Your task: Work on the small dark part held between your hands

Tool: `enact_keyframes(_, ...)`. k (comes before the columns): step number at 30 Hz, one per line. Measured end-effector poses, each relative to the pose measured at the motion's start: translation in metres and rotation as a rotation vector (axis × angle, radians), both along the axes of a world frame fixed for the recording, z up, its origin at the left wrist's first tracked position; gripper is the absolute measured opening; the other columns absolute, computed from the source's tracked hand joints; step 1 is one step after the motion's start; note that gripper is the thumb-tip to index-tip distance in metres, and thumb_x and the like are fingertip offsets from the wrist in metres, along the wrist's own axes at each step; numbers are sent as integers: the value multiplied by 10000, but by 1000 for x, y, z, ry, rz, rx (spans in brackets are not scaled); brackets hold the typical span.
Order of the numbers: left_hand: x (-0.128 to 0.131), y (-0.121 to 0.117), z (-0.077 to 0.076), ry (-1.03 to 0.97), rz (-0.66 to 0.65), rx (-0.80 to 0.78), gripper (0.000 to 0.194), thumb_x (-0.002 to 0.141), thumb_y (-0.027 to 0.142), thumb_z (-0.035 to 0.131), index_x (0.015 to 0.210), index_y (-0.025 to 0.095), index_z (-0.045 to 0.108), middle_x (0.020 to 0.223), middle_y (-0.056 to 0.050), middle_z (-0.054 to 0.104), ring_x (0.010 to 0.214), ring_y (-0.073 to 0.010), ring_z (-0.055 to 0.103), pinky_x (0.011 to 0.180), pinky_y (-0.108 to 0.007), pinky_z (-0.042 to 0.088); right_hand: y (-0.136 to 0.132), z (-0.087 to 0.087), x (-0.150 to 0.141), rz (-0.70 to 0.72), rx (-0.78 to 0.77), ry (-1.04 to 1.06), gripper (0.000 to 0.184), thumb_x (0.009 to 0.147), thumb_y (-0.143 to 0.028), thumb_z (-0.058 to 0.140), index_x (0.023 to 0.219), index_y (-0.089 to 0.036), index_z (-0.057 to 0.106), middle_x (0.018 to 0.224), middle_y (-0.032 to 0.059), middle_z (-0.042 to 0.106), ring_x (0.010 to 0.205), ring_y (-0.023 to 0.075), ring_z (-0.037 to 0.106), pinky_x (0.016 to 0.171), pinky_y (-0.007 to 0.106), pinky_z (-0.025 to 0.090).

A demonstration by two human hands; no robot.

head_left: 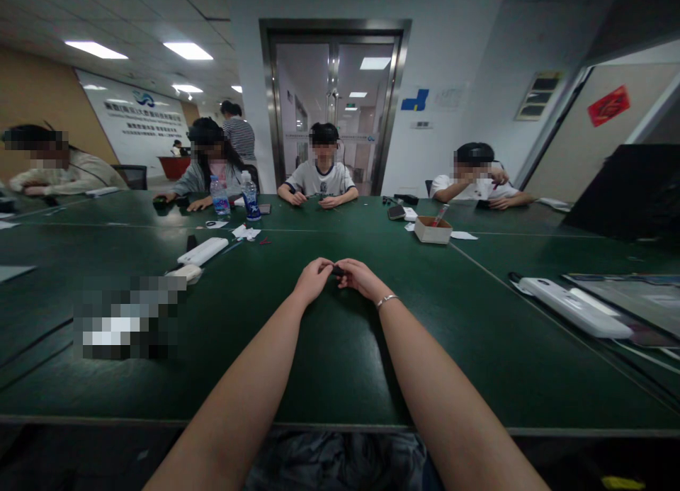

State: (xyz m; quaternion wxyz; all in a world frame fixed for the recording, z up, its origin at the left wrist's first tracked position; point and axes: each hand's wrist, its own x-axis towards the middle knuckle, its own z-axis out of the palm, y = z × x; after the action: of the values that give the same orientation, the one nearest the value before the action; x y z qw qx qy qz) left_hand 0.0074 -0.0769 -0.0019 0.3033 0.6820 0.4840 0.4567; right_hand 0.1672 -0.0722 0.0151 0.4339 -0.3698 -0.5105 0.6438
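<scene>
Both my arms reach out over the dark green table. Between my hands is a small black object, too small and covered to name. My left hand grips its left end with thumb and fingers. From the other side my right hand pinches its right end, fingers curled. A silver bracelet circles my right wrist. The hands are close together, at or just above the tabletop.
At the left lies a white device beside a blurred-out patch. A small open box stands ahead to the right; two bottles stand ahead left. A white power bank-like block lies at right. Several people sit across the table.
</scene>
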Motion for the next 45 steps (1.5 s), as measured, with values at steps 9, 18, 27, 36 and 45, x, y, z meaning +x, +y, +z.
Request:
enact_keyframes(9, 0, -3, 2, 39, 22, -27, 277, 856, 378, 423, 956, 210, 620, 705, 1, 602, 633, -121, 532, 613, -239, 408, -1, 0, 0, 9, 10, 3, 45, 842, -184, 553, 829, -149, 578, 574, -2, 592, 417, 71, 508, 488, 223, 533)
enact_keyframes(18, -1, -5, 5, 45, 40, -17, 335, 854, 436, 399, 906, 204, 634, 587, 22, 529, 563, -122, 488, 554, -241, 354, 0, 1, 1, 15, 4, 5, 31, 834, -155, 551, 847, -145, 578, 589, 9, 613, 416, 71, 516, 501, 231, 538)
enact_keyframes(27, -1, -3, 3, -41, 5, -50, 318, 847, 413, 384, 907, 197, 610, 533, 44, 487, 511, -108, 466, 541, -240, 357, 0, 0, 2, 8, 9, 36, 49, 821, -136, 543, 847, -140, 585, 579, 0, 607, 418, 74, 518, 509, 250, 551)
enact_keyframes(36, -1, -4, 3, 95, 64, -66, 366, 861, 514, 349, 767, 204, 518, 545, 41, 550, 508, -108, 503, 536, -234, 340, 0, 0, 2, -9, -5, 83, 68, 787, -119, 573, 847, -150, 588, 615, -9, 608, 417, 67, 516, 513, 254, 553)
enact_keyframes(45, -1, -19, 21, 302, 163, -75, 556, 863, 610, 242, 673, 202, 569, 599, -18, 610, 569, -157, 550, 542, -270, 321, -2, 2, 2, 3, -6, 76, 108, 781, -90, 557, 865, -147, 593, 599, -17, 588, 430, 73, 529, 530, 264, 559)
